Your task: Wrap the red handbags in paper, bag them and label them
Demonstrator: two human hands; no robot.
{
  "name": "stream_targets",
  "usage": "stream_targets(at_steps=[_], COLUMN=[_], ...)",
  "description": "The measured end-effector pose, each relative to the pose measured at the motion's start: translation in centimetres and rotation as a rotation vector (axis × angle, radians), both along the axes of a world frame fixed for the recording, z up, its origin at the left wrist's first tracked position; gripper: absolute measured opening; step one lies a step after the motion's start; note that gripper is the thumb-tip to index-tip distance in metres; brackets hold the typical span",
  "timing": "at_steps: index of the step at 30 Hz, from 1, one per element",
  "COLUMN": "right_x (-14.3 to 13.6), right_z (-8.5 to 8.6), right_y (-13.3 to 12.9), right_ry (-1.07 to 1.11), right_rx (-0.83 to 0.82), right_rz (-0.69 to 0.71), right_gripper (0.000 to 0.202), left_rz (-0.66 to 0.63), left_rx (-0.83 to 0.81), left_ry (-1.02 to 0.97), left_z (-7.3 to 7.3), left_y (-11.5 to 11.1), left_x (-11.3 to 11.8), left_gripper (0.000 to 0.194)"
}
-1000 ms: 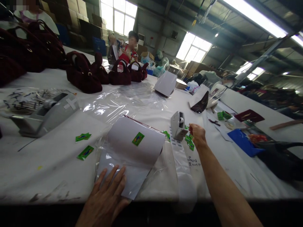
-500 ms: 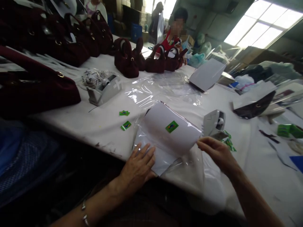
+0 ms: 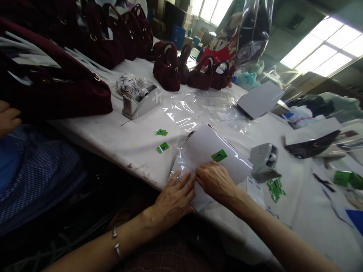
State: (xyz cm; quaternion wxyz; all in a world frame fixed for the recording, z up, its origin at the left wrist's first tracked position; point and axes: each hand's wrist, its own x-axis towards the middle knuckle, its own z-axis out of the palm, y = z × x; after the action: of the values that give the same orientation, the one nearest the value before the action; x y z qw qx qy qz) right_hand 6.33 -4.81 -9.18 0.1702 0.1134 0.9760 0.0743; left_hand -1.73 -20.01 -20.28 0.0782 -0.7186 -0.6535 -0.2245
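Observation:
A clear plastic bag [image 3: 179,160] with a flat white sheet [image 3: 202,141] in it lies near the table's front edge. A small green packet [image 3: 219,155] rests on the sheet. My left hand [image 3: 177,196] presses on the bag's near part, fingers stretched out and flat. Close beside it, my right hand [image 3: 215,180] has its fingers pinched together on the bag's plastic, below the green packet. To the right stands a grey tape dispenser [image 3: 263,160], with several loose green packets [image 3: 275,189] near it. More green packets [image 3: 162,147] lie to the left of the bag.
Dark red handbags [image 3: 167,71] line the table's far and left sides. A second tape dispenser [image 3: 141,102] stands back left. Clear plastic [image 3: 184,109] spreads behind the bag. At the left edge is another person's hand [image 3: 8,117]; a person in red [image 3: 218,53] is across the table.
My right hand has moved left from the sheet's right corner to beside my left hand, carrying the plastic over. The view has shifted, and another person's hand has appeared at the left.

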Motion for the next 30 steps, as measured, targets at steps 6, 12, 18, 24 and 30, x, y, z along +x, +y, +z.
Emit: stream_targets(at_steps=[6, 12, 18, 24, 30], right_x=[-0.9, -1.2, 0.4, 4.9, 7.0], right_z=[0.4, 0.2, 3.2, 2.6, -4.0], right_y=[0.1, 0.5, 1.4, -1.3, -4.1], right_ry=[-0.084, -0.079, 0.28, 0.524, 0.738], right_rx=[0.071, 0.099, -0.309, -1.311, -1.388], right_rz=[0.036, -0.003, -0.325, -0.781, -0.917], right_gripper=[0.018, 0.013, 0.024, 0.06, 0.052], left_rz=[0.0, -0.004, -0.022, -0.003, 0.002], left_rx=[0.014, 0.027, 0.011, 0.024, 0.023], left_ry=[-0.012, -0.02, -0.066, -0.075, -0.048], left_z=[-0.3, -0.4, -0.2, 0.0, -0.2], left_y=[0.0, 0.0, -0.1, -0.1, -0.1], left_x=[0.0, -0.1, -0.2, -0.1, 0.0], left_gripper=[0.058, 0.059, 0.053, 0.053, 0.052])
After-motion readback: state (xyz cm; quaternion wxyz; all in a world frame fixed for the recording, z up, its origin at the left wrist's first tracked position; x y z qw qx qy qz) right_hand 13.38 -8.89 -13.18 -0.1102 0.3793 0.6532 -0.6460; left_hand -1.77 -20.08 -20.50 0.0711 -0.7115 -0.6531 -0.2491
